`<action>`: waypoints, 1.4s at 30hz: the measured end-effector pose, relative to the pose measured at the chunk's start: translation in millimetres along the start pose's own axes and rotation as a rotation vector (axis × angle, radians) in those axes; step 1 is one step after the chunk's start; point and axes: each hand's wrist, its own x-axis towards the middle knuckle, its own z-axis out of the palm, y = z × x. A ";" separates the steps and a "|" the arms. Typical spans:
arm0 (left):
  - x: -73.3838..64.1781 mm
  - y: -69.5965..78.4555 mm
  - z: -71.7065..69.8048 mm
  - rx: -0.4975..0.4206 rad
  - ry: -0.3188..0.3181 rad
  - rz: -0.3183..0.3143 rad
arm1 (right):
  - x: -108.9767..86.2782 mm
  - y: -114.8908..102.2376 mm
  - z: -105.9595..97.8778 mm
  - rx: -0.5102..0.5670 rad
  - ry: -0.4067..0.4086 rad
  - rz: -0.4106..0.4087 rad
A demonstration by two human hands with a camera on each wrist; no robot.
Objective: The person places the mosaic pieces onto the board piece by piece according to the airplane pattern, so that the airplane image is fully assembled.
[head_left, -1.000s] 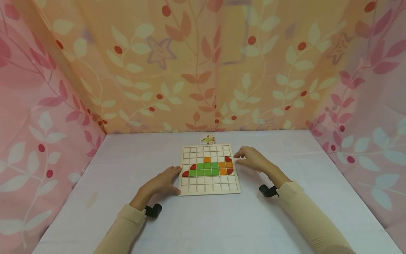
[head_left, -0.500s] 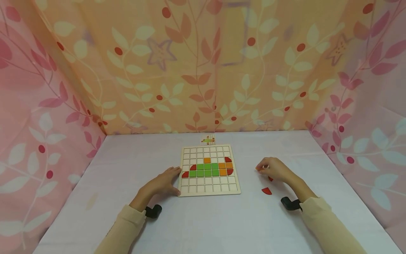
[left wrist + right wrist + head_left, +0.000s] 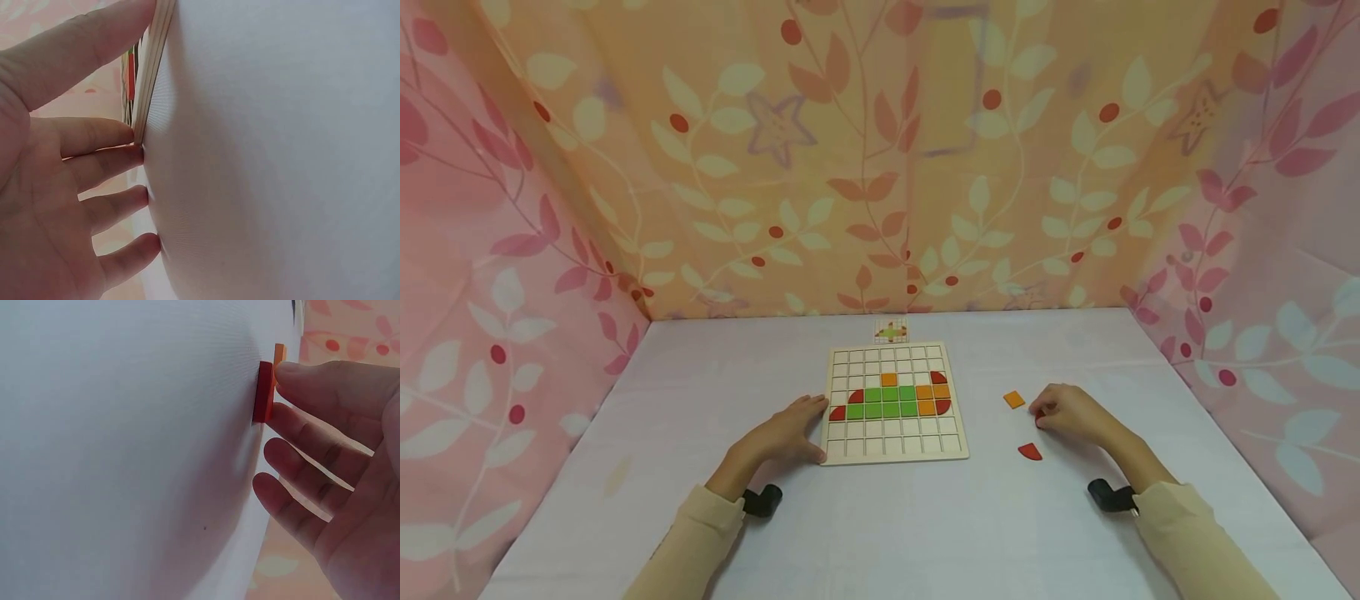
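Observation:
A wooden grid board (image 3: 895,446) lies mid-table, with green, orange and red pieces set in its squares. My left hand (image 3: 784,429) steadies it, fingertips at the left edge and thumb by the near-left corner. In the left wrist view those fingers (image 3: 112,209) are fairly straight against the board's edge (image 3: 150,81). My right hand (image 3: 1071,412) is low over the table, thumb and index finger pinching a red quarter-circle piece (image 3: 1040,422) that still lies flat. The right wrist view shows the red piece (image 3: 264,392) at the fingertips, an orange one (image 3: 280,353) behind.
An orange square piece (image 3: 1014,400) lies between the board and my right hand. Another red quarter-circle piece (image 3: 1030,451) is nearer me. A small pattern card (image 3: 891,331) sits behind the board. Patterned cloth (image 3: 880,167) walls the table's back and sides.
My right hand has come away from the board's right edge, leaving the orange square on the table, and moved right to a red piece. The left hand stays at the board.

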 end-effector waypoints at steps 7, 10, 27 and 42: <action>-1.5 -1.0 0.3 0.002 -0.002 0.000 | -5.4 -0.8 -2.2 -0.012 0.007 0.026; -2.2 -0.4 -0.5 0.001 -0.003 -0.003 | -6.2 1.1 -1.6 -0.024 0.009 0.022; -3.9 -0.3 -0.6 0.001 0.001 0.022 | -5.8 3.7 0.7 -0.066 0.008 0.004; -2.0 1.0 -2.2 -0.007 -0.008 -0.013 | -3.5 6.1 2.1 -0.020 0.024 0.050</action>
